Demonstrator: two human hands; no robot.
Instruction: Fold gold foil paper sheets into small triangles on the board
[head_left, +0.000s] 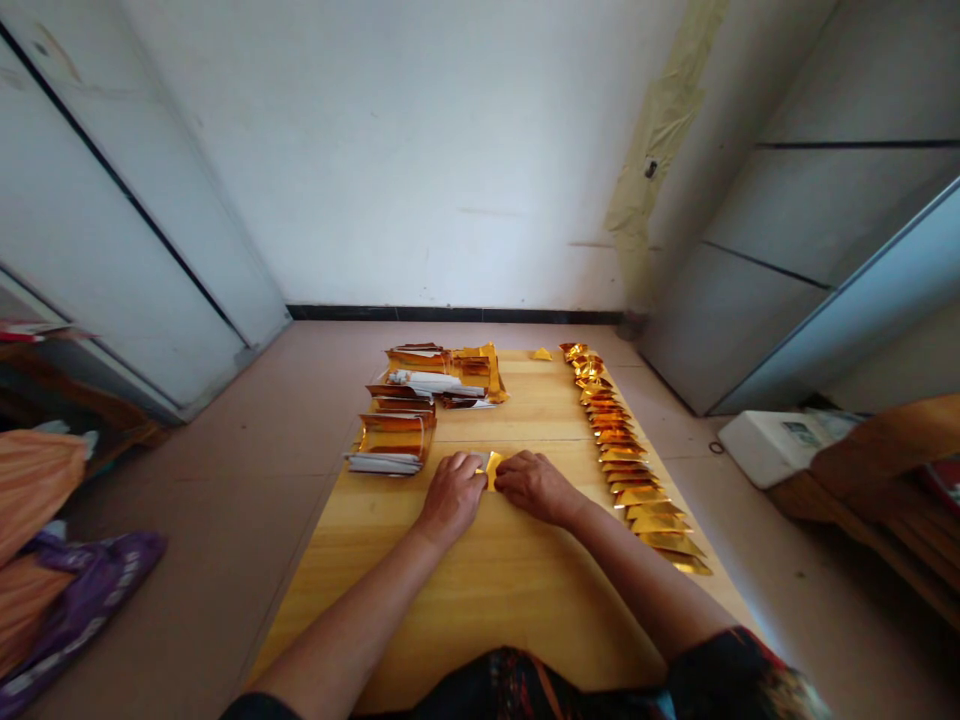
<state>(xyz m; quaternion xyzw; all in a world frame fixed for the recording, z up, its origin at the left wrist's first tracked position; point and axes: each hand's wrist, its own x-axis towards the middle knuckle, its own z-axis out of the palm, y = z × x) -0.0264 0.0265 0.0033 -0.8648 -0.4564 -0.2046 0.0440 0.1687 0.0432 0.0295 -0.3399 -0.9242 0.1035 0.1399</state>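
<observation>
A small gold foil sheet (pixel 493 467) lies on the wooden table (pixel 495 590) between my two hands. My left hand (pixel 452 495) presses on its left side with the fingers curled down. My right hand (pixel 534 484) holds its right side, fingers closed over the foil. Most of the sheet is hidden under my fingers. Stacks of unfolded gold sheets (pixel 394 443) sit just left of my hands. A long row of folded gold pieces (pixel 625 457) runs along the table's right edge.
More gold sheet stacks (pixel 450 376) lie at the table's far end, with a single folded piece (pixel 541 354) beside them. A white box (pixel 772 446) sits on the floor at right, a purple bag (pixel 82 590) at left. Walls close in behind.
</observation>
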